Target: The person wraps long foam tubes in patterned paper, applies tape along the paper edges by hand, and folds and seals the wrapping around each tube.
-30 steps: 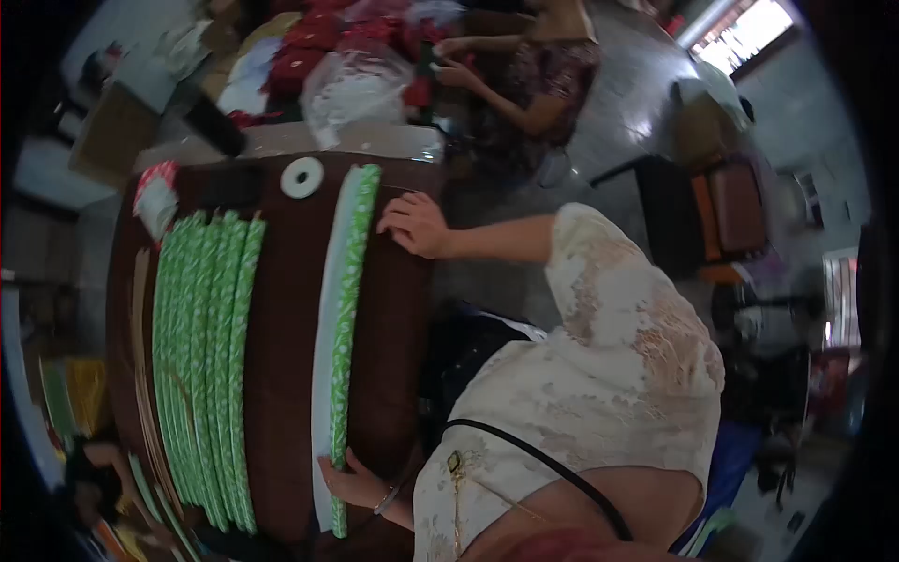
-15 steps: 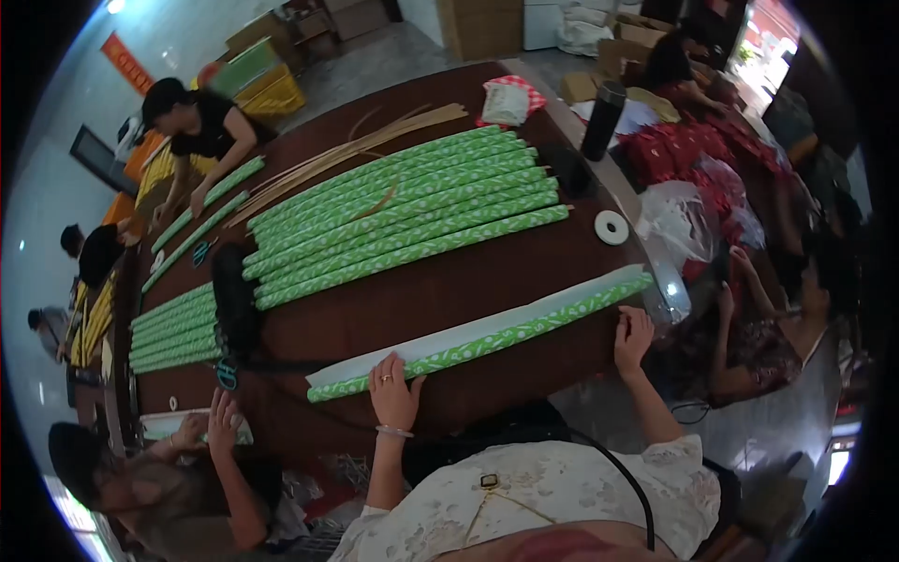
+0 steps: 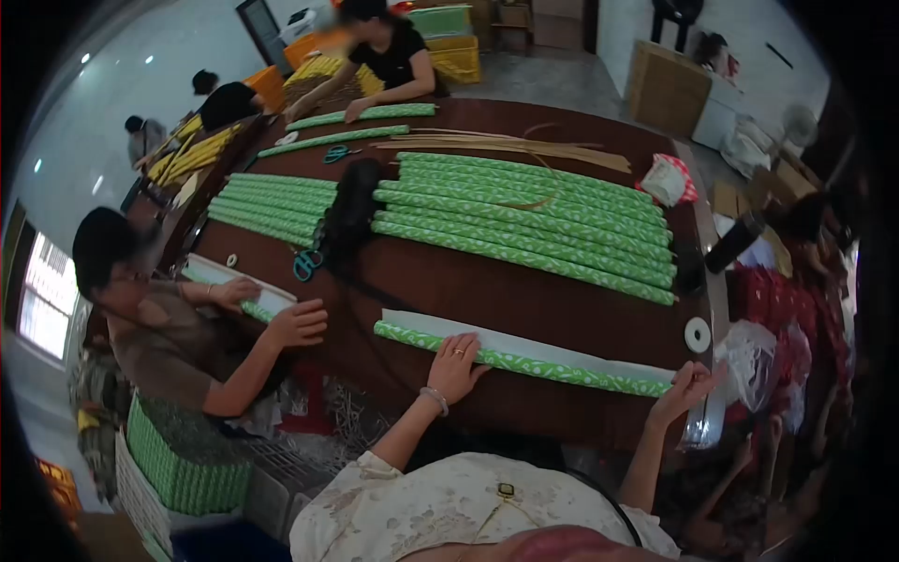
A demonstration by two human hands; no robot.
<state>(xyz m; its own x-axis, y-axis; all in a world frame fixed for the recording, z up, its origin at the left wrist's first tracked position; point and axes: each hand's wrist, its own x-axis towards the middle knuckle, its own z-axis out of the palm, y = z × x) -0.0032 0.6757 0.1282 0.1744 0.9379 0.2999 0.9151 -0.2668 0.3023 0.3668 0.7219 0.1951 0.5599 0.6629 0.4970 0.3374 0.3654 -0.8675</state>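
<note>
A long roll of green and white patterned paper (image 3: 552, 363) lies along the near side of the brown table, its white loose edge standing up along the far side. My left hand (image 3: 456, 367), with a ring and a bracelet, rests on the roll left of its middle, fingers stretched over it. At the right end, my right hand (image 3: 681, 393) has bent fingers closed at the tip of the roll and its paper edge. Beyond them lies a row of finished-looking green patterned rolls (image 3: 524, 220).
A black bundle (image 3: 351, 211) and teal scissors (image 3: 306, 265) lie left of the rolls. A white tape ring (image 3: 697, 334) sits near the table's right edge, and a dark bottle (image 3: 735, 242) beyond. Co-workers handle rolls at left (image 3: 248, 304) and at the far side (image 3: 375, 105).
The head view has turned left, so the table appears shifted and rotated. My right hand has come from beside the roll's end onto it. My left hand stays on the roll.
</note>
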